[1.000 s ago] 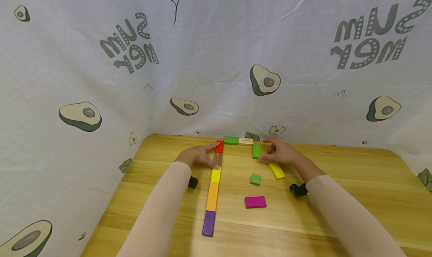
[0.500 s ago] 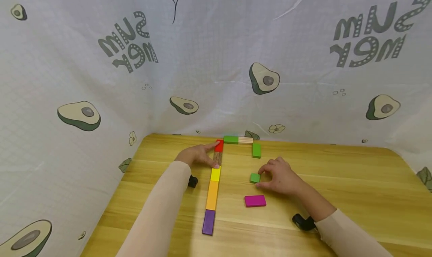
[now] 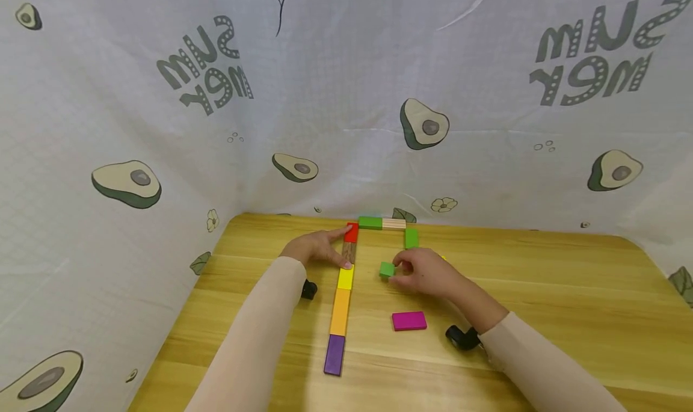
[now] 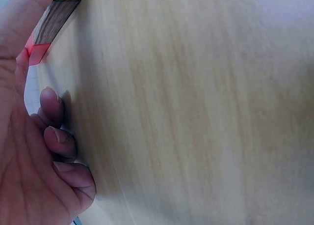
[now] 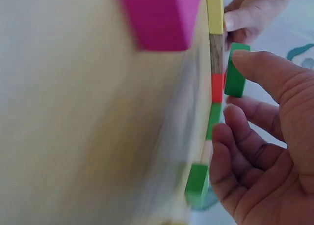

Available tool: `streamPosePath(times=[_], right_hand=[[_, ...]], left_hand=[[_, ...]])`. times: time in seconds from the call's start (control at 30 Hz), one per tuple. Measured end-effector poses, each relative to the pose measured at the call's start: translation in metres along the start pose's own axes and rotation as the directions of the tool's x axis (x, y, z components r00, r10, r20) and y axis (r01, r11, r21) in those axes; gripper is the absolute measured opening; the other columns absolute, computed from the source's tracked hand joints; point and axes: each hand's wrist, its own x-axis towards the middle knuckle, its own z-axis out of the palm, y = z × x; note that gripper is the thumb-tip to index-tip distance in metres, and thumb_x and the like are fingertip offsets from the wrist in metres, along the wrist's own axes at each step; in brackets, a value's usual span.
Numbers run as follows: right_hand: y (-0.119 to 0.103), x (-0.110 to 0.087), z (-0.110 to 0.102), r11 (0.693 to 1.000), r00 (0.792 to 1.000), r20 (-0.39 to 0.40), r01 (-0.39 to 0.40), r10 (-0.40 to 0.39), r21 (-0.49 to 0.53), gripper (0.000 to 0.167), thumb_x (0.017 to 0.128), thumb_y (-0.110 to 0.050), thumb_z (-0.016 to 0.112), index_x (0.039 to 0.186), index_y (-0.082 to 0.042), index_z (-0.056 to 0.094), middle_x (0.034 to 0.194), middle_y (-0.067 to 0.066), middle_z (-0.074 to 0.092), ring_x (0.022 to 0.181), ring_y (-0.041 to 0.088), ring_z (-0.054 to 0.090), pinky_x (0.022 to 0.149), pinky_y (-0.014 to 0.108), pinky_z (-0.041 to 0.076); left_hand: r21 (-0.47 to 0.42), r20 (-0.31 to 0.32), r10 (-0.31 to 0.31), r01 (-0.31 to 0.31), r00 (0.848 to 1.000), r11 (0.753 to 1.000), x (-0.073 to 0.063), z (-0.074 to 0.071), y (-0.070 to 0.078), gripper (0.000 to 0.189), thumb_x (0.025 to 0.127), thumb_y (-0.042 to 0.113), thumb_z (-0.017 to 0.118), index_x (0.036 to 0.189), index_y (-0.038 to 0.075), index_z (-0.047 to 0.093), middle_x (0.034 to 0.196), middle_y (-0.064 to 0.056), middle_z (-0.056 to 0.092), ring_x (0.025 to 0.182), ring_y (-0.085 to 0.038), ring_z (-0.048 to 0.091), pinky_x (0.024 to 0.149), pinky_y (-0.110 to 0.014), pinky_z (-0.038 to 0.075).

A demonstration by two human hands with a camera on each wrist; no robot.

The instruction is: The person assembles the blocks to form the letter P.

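In the head view a small green block (image 3: 387, 270) is pinched between the thumb and index finger of my right hand (image 3: 428, 272). The right wrist view shows this green block (image 5: 237, 70) lifted off the table, its other fingers loosely curled. My left hand (image 3: 316, 248) rests on a line of blocks, index fingertip on the red block (image 3: 351, 234) and thumb near the join of the wood-grain block (image 3: 349, 252) and yellow block (image 3: 346, 278). Nearer along the line lie an orange block (image 3: 340, 313) and a purple block (image 3: 334, 356). Its remaining fingers (image 4: 61, 140) curl against the tabletop.
A green block (image 3: 370, 223) and a pale striped block (image 3: 393, 224) run along the back, with another green block (image 3: 411, 238) turning toward me. A magenta block (image 3: 409, 321) lies alone on the wooden table (image 3: 563, 316). A yellow block (image 3: 444, 257) is mostly hidden behind my right hand.
My right hand left the green block at the back corner, moved nearer, took the small green block and carried it left and slightly away from me. The left hand stays in place.
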Motion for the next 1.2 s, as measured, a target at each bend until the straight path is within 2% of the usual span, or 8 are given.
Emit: streamPosePath(times=[0.13,0.27,0.53,0.8,0.93,1.07,1.2], right_hand=[[-0.012,0.023,0.004,0.999,0.998,0.065,-0.012,0.01,0.034,0.032,0.088,-0.034,0.08,0.108,-0.01,0.072,0.078,-0.005,0.061,0.072,0.011,0.053,0.069,0.027,0.048],[-0.016,0.041,0.011,1.0,0.996,0.094,-0.004,0.001,0.029,0.03,0.089,-0.034,0.079,0.107,-0.011,0.072,0.078,-0.005,0.063,0.071,0.01,0.054,0.069,0.028,0.05],[-0.021,0.053,0.019,1.0,0.996,0.093,-0.007,0.007,0.004,0.031,0.089,-0.036,0.08,0.108,-0.013,0.071,0.076,-0.006,0.062,0.071,0.011,0.054,0.068,0.027,0.049],[-0.022,0.055,0.023,1.0,0.995,0.099,-0.018,0.015,0.025,0.033,0.089,-0.036,0.08,0.112,-0.013,0.071,0.077,-0.006,0.062,0.072,0.011,0.054,0.068,0.026,0.049],[-0.023,0.053,0.021,0.997,0.993,0.11,-0.037,0.03,0.068,0.04,0.089,-0.036,0.08,0.119,-0.011,0.069,0.08,-0.004,0.063,0.071,0.012,0.054,0.067,0.027,0.049],[-0.023,0.046,0.016,0.99,0.99,0.12,-0.082,0.068,0.117,0.048,0.09,-0.036,0.079,0.127,-0.009,0.066,0.085,-0.002,0.064,0.075,0.014,0.056,0.07,0.028,0.05],[-0.021,0.029,0.013,0.988,0.992,0.105,-0.089,0.076,0.127,0.048,0.088,-0.037,0.081,0.125,-0.01,0.067,0.087,-0.003,0.064,0.078,0.013,0.056,0.071,0.028,0.051]], left_hand=[[0.017,-0.002,0.0,0.0,1.0,1.0,0.001,0.0,0.002,0.107,0.071,0.063,0.085,0.156,0.058,0.02,0.171,-0.005,0.025,0.156,-0.038,0.026,0.123,-0.066,0.024],[0.037,-0.006,-0.001,0.001,1.0,0.999,0.001,0.0,0.004,0.107,0.07,0.066,0.084,0.156,0.059,0.021,0.17,-0.005,0.028,0.154,-0.038,0.028,0.122,-0.065,0.026],[0.04,-0.003,-0.019,0.019,1.0,0.999,0.002,-0.003,0.006,0.109,0.069,0.065,0.086,0.156,0.06,0.02,0.17,-0.005,0.028,0.153,-0.037,0.031,0.121,-0.065,0.029],[0.027,-0.009,-0.024,0.024,1.0,0.999,0.001,-0.002,0.003,0.109,0.068,0.066,0.086,0.156,0.059,0.021,0.17,-0.005,0.028,0.153,-0.037,0.03,0.121,-0.066,0.028],[0.025,-0.012,-0.023,0.023,1.0,0.999,0.001,-0.002,0.002,0.11,0.067,0.067,0.086,0.155,0.059,0.021,0.17,-0.005,0.028,0.153,-0.037,0.03,0.12,-0.065,0.029],[0.03,-0.011,-0.021,0.021,1.0,0.999,0.0,-0.002,0.002,0.111,0.067,0.067,0.086,0.155,0.06,0.02,0.17,-0.005,0.028,0.154,-0.038,0.03,0.121,-0.066,0.029],[0.033,-0.009,-0.025,0.026,1.0,0.999,0.001,-0.002,0.001,0.11,0.068,0.067,0.085,0.156,0.059,0.02,0.17,-0.006,0.028,0.154,-0.038,0.029,0.121,-0.065,0.028]])
